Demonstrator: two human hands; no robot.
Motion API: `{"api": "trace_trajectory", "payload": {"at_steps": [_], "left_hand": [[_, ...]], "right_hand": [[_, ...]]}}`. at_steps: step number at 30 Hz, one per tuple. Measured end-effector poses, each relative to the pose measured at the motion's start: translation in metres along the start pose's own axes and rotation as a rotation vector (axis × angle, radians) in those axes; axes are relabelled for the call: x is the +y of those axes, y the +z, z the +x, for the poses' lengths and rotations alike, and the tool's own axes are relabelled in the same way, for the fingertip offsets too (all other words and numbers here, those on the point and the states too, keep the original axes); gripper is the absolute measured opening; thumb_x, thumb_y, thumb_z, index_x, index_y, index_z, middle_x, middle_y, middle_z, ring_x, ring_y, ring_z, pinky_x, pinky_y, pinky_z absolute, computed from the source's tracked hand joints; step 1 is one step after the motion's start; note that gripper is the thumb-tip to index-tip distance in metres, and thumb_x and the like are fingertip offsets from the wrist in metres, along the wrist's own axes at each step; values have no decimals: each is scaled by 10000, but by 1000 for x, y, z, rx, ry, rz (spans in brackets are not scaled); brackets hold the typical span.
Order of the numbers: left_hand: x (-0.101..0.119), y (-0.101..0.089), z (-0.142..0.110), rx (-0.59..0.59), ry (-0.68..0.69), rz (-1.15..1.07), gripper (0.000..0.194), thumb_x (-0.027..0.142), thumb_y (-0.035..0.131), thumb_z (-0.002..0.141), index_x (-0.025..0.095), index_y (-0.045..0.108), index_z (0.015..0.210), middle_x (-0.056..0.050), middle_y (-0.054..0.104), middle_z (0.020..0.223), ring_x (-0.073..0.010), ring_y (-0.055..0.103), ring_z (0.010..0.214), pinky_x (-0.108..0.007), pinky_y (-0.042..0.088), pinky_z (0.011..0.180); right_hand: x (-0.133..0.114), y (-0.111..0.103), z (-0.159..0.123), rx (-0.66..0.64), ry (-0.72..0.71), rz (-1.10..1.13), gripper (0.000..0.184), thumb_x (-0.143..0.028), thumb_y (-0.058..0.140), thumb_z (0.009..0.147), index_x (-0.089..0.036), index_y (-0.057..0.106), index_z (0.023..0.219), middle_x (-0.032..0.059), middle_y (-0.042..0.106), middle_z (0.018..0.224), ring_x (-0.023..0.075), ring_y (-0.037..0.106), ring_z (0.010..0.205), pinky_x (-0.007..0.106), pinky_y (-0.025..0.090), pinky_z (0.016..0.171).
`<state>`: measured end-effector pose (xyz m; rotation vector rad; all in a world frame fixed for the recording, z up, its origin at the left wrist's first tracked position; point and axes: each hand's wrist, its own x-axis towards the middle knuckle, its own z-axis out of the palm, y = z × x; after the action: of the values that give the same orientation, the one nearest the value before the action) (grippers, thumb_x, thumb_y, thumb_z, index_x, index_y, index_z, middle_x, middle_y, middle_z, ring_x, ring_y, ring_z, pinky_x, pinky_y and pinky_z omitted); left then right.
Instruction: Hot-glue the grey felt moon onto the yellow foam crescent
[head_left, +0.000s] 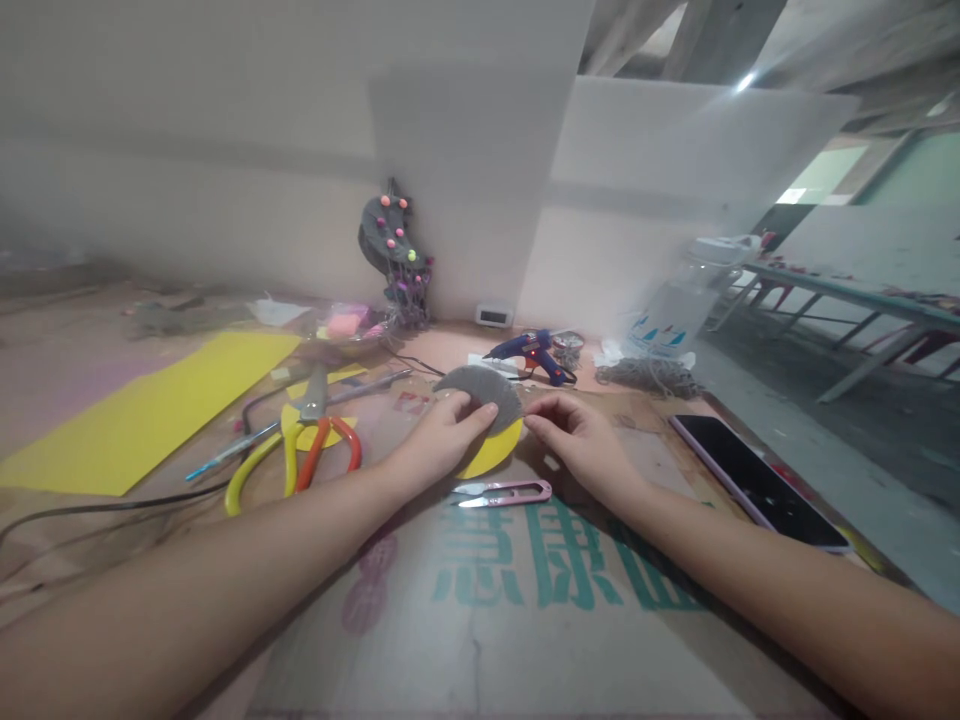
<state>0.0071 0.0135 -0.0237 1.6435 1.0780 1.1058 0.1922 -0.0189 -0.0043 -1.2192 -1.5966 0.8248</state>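
One left hand (pixel 448 437) holds a yellow disc (pixel 493 455) mid-frame, the right hand (pixel 581 440) narrowly pinched beside it; pulling too hard could loosen the grey strands (pixel 489 384).

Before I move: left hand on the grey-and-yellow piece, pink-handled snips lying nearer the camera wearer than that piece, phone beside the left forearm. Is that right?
Not the phone: the head view shows it beside the right forearm. The rest stands: the left hand is on the grey-and-yellow piece, and the pink-handled snips lie nearer the wearer.
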Motion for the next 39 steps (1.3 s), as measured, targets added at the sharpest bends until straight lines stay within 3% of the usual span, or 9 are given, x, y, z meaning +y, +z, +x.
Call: {"api": "trace_trajectory", "payload": {"at_steps": [3, 10, 17, 24, 33, 37, 39], "left_hand": [[-2, 0, -1, -64, -6, -5, 357, 512, 557, 790, 159, 601, 820, -24, 617, 789, -165, 557, 743, -268, 428, 638], [2, 0, -2, -67, 2, 27, 347, 503, 549, 797, 159, 588, 792, -19, 613, 776, -164, 558, 741, -268, 426, 643], [6, 0, -2, -41, -4, -8, 326, 478, 554, 785, 155, 592, 790, -26, 628, 791, -166, 573, 744, -275, 436, 650], [9, 0, -4, -70, 9, 35, 302, 461, 556, 782, 163, 572, 737, -12, 595, 719, -154, 537, 673, -276, 418, 614], [12, 0, -4, -43, -18, 42, 337, 489, 549, 805, 175, 517, 687, 16, 545, 666, -127, 507, 632, -242, 390, 564], [10, 0, -3, -28, -51, -58, 325, 485, 554, 805, 184, 517, 688, 22, 541, 636, -127, 513, 606, -241, 391, 543], [10, 0, -2, -11, -47, -80, 324, 482, 562, 803, 188, 520, 674, 21, 547, 631, -127, 515, 602, -244, 393, 547]], "right_hand": [[-4, -1, -2, 3, 16, -63, 191, -367, 612, 792, -177, 621, 779, -13, 589, 684, 120, 513, 596, 251, 415, 563], [-4, 1, -5, -10, 63, -34, 261, -433, 570, 836, -181, 612, 780, -35, 511, 578, 107, 455, 496, 231, 368, 468], [-2, 1, -3, -82, 69, 94, 328, -441, 617, 803, -180, 611, 1002, -6, 600, 779, 86, 492, 527, 236, 433, 511], [-2, 2, -4, -53, 111, 33, 256, -421, 638, 786, -169, 626, 829, -22, 565, 661, 100, 500, 524, 230, 415, 484], [3, 1, -3, -64, 53, 7, 358, -511, 527, 862, -175, 651, 874, 6, 586, 707, 108, 490, 534, 230, 395, 467], [1, 0, -2, 30, 11, 86, 387, -514, 524, 865, -213, 568, 1104, 13, 588, 863, 102, 475, 543, 235, 404, 478], [-1, -2, -2, 119, -27, 42, 322, -483, 562, 853, -216, 551, 1032, -8, 558, 809, 103, 454, 545, 229, 385, 484]]}}
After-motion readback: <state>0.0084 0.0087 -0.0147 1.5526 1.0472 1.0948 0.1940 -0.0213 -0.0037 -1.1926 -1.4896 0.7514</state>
